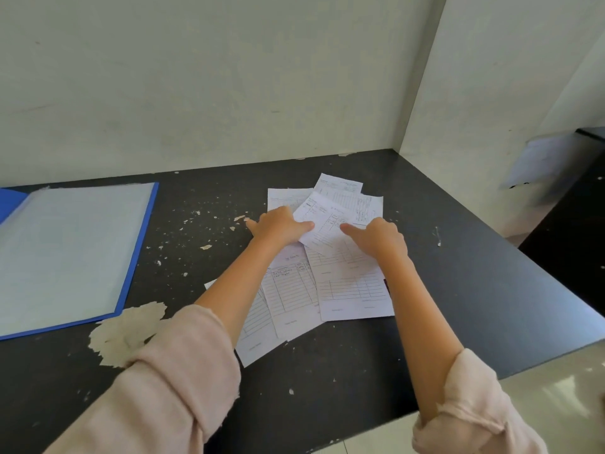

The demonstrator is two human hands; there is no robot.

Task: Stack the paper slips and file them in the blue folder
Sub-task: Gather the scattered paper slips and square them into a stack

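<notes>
Several white paper slips (347,283) with printed tables lie spread in an untidy overlapping pile on the dark counter (458,273). My left hand (278,226) rests on the far left part of the pile, thumb pinching the edge of a tilted top slip (322,221). My right hand (379,239) lies on the same slip from the right, thumb pointing left on the paper. The blue folder (140,237) lies open at the far left of the counter, a clear sleeve with a pale sheet facing up. Part of the pile is hidden under my forearms.
A patch of peeled paint (124,332) and small flakes mark the counter between the folder and the slips. Walls close the back and right side. The counter's front edge runs diagonally at the lower right, with pale floor beyond. A dark cabinet (576,224) stands far right.
</notes>
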